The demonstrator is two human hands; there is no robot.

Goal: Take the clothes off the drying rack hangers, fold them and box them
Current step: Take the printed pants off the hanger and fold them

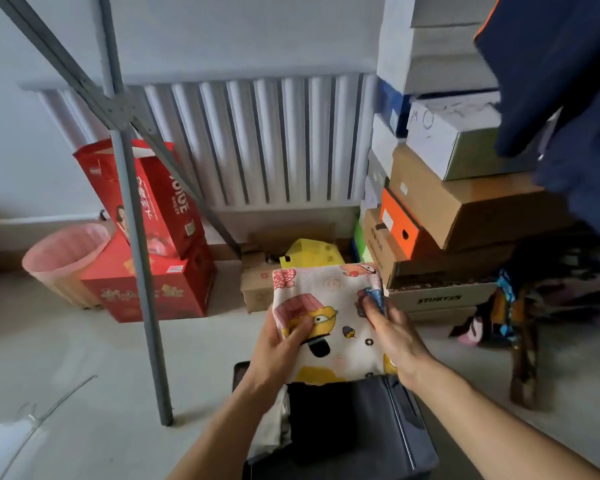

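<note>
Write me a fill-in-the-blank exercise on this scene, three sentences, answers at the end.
1. Both hands, left hand and right hand, hold a folded ____-print cloth.
2. The cloth is held above a dark ____ on the floor.
3. The bin left of the red boxes is ____.

Answers: cartoon; box; pink

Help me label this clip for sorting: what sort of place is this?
Probably a spare or storage room in a home: a white radiator along the wall, shoe boxes stacked beside it, and a grey drying rack standing on the bare floor.
</note>
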